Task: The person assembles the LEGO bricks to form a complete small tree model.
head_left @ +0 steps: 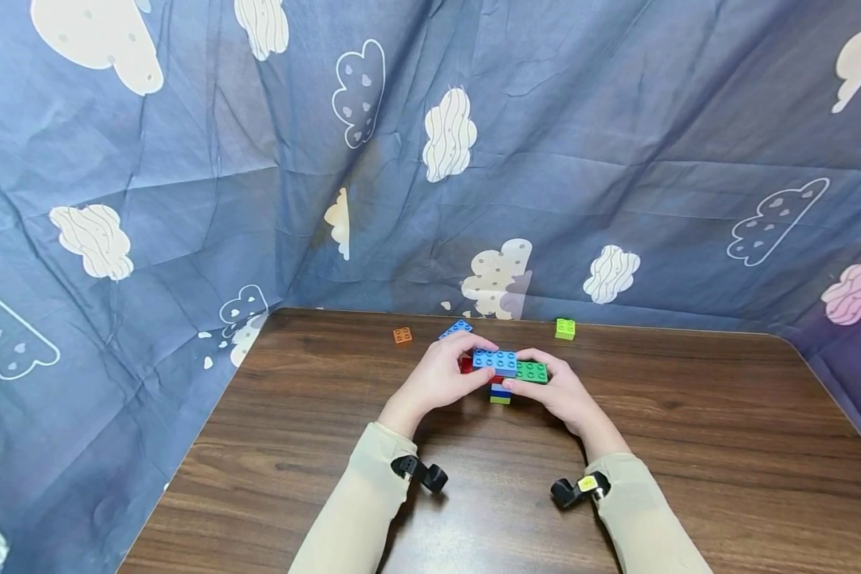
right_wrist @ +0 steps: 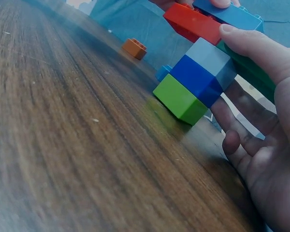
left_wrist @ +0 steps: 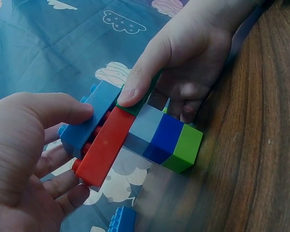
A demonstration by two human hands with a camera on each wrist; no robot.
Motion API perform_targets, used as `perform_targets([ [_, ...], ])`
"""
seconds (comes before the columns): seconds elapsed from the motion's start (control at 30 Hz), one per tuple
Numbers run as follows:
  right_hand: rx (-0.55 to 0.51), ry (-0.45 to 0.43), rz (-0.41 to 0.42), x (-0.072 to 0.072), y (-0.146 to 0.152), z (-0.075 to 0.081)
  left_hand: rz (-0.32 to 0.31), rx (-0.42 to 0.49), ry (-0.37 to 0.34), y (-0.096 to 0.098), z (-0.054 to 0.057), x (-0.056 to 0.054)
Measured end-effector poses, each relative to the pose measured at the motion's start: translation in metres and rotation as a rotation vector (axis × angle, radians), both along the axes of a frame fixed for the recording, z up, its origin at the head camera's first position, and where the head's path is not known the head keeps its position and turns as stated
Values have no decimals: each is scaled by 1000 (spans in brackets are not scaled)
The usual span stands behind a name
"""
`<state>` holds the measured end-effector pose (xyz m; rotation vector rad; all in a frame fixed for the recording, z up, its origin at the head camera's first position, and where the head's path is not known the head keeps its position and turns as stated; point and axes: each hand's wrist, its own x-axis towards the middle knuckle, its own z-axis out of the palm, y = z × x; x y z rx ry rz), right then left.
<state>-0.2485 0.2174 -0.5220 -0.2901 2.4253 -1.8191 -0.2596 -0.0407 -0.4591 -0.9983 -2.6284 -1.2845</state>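
My left hand [head_left: 439,378] pinches a light-blue brick [head_left: 495,363] between thumb and fingers. In the left wrist view, this brick sits over a red brick [left_wrist: 104,150], whose studs show in a gap between them. A green brick [head_left: 535,371] lies end to end with the red one, gripped by my right hand [head_left: 561,392] with the thumb on its side. Both rest on a narrow column: a pale-blue block [left_wrist: 146,126] on top, a dark-blue block [left_wrist: 165,138] in the middle, a lime block [left_wrist: 186,150] at the bottom. Fingers hide part of the green brick.
Behind the column, a small orange brick [head_left: 402,335] and a blue brick [head_left: 456,328] lie to the left on the brown wooden table [head_left: 258,478]. A lime brick [head_left: 565,328] lies at the back right. A cloud-patterned blue cloth [head_left: 402,223] hangs along the table's rear edge.
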Motion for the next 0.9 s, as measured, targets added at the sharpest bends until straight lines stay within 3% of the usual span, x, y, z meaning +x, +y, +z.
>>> perform_targets([
  [0.9,-29,13,21,-1,0,-2,-16,0,-14,-1,0,0],
])
